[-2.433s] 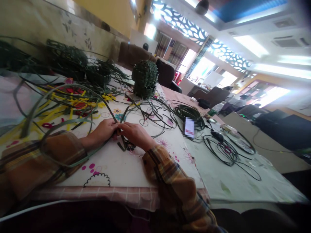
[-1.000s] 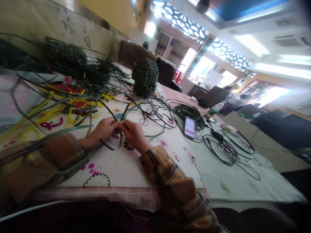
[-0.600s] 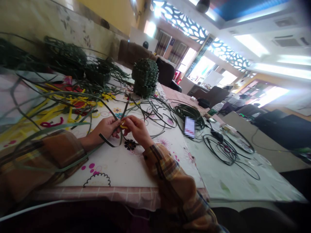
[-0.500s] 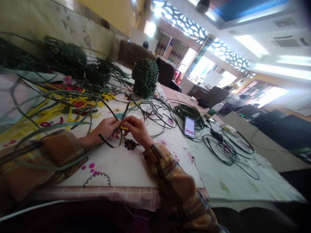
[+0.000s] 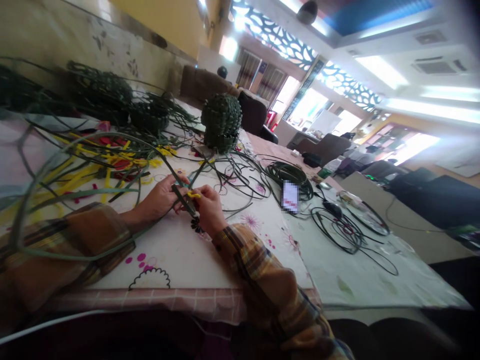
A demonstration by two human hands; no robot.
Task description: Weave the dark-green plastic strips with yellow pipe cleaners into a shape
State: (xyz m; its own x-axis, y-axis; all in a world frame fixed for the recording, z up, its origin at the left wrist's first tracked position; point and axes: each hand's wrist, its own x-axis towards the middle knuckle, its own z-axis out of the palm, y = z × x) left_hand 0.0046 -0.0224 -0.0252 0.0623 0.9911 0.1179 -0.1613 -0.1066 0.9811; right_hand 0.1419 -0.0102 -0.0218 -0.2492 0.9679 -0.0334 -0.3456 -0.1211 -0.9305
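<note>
Lowered slightly, the right hand (image 5: pixel 210 209) pinches a yellow strip (image 5: pixel 193 195) while the left hand (image 5: pixel 159 201) clamps a green strip (image 5: pixel 183 200).

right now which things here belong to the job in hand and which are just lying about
In use: dark green strip in the left hand; yellow piece in the right hand

Seemingly just lying about: woven green form; dark coil; yellow scraps; red scraps

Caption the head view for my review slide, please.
Left hand holding green strips, right hand pinching a yellow strip, a woven green piece standing beyond.
</note>
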